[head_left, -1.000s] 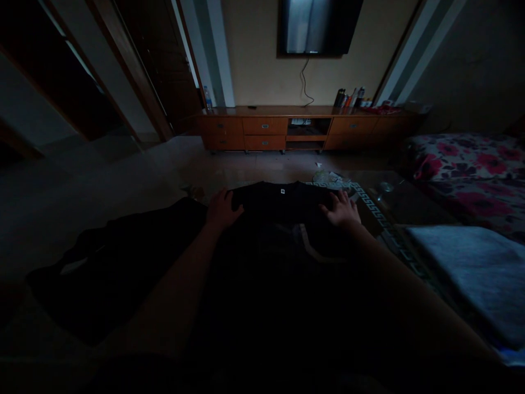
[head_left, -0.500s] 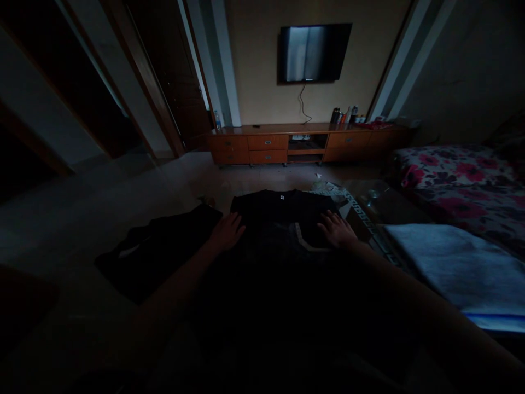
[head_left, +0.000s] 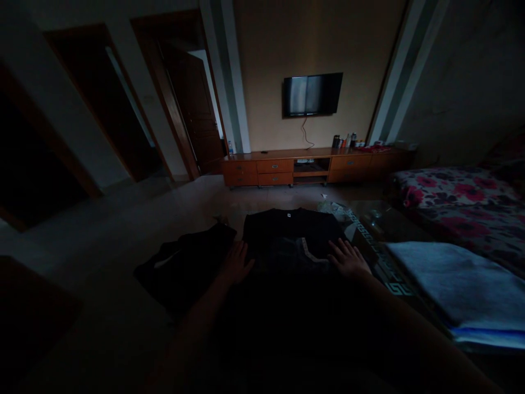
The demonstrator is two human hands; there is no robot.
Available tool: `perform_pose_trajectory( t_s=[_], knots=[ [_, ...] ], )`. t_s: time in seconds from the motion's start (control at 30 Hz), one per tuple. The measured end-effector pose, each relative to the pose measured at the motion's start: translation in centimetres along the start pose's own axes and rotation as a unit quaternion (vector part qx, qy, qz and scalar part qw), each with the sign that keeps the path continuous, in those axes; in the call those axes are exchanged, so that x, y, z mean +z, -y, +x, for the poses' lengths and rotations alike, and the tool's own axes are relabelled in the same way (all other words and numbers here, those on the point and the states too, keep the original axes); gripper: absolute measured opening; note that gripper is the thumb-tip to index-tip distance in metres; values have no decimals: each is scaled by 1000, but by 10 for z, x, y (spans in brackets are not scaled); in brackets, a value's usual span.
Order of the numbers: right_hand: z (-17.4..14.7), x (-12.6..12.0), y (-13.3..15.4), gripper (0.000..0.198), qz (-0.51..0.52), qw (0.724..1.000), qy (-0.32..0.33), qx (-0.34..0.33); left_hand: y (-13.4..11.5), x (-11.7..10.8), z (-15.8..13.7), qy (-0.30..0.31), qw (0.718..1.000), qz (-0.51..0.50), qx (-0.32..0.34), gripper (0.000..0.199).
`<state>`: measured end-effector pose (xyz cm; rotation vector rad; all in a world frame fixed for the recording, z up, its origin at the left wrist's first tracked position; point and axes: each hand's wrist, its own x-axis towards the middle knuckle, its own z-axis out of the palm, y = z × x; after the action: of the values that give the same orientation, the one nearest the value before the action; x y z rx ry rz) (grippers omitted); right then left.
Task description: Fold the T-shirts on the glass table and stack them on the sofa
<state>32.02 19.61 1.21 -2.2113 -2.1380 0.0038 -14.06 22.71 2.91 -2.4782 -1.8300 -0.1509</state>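
Observation:
A black T-shirt lies spread out in front of me, its collar and small white label at the far end. My left hand rests flat on its left side, fingers spread. On the right side, my right hand lies open with the fingers apart, close to a pale curved band on the shirt's dark print. Another dark garment with a small white patch lies to the left of my left hand. The lower part of the shirt is lost in the dark.
A folded light-blue cloth lies on the right of the glass table, whose border is patterned. Beyond are a flowered sofa, a wooden TV cabinet with bottles, and a wall-mounted television.
The view has tilted up and shifted left, so the room appears lower and farther right. Both hands stay spread on the shirt, a little nearer to me relative to its collar.

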Motion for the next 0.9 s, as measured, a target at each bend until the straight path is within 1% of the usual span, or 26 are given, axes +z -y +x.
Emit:
perform_pose_trajectory(
  t_s=[0.2, 0.43, 0.53, 0.63, 0.7, 0.73, 0.77, 0.83, 0.9],
  knots=[
    [20, -3, -5, 64, 24, 999, -7, -38, 6, 2, 24, -2, 1000, -13, 7, 75],
    [48, -2, -6, 69, 21, 1000, 4, -12, 18, 13, 61, 11, 1000, -17, 13, 76],
    [56, 3, -6, 69, 12, 1000, -1, -13, 18, 13, 69, 6, 1000, -17, 10, 76],
    [55, 1, -2, 68, 0, 999, -29, -12, 11, 2, 66, -26, 1000, -4, 8, 71],
    [49, -6, 5, 67, -12, 997, -79, 18, 2, -9, 58, -60, 998, 19, 1, 60],
    [44, -10, 9, 64, -18, 994, -100, 36, -3, -15, 53, -65, 997, 31, 0, 53],
    [40, -16, 14, 59, -22, 993, -108, 50, -9, -21, 47, -57, 998, 41, -1, 48],
    [28, -26, 24, 51, -21, 994, -88, 65, -21, -32, 34, -23, 998, 53, 1, 42],
    [13, -33, 31, 49, -11, 997, -40, 64, -30, -40, 15, -3, 998, 55, -4, 40]
  ],
)
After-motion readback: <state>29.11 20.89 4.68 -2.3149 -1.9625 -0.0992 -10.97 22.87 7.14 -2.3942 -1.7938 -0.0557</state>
